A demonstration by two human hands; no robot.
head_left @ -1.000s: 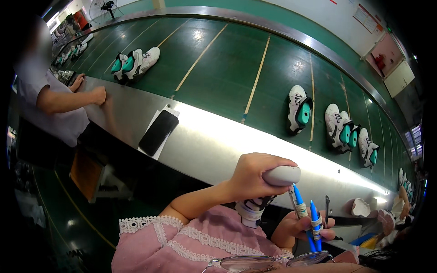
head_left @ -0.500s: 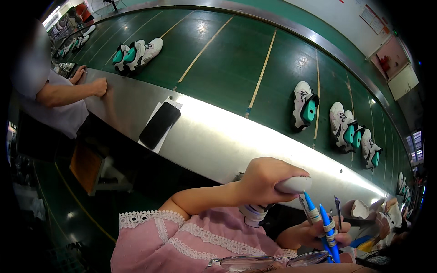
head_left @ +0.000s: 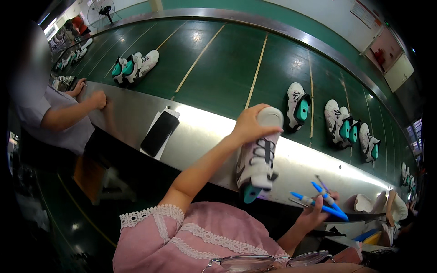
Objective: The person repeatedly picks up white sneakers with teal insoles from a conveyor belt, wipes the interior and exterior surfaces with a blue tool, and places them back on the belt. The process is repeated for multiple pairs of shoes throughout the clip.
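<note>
At mid-frame, the left hand (head_left: 251,126) has risen and now clamps a white shoe (head_left: 256,167) by its toe (head_left: 271,118), bringing its laces (head_left: 264,150) into view before the steel ledge (head_left: 200,125). Lower right, the right hand (head_left: 315,213) holds blue pens (head_left: 334,210) in curled fingers; their tips, close to the toe a second ago, now stand well apart, so no pen meets the shoe.
</note>
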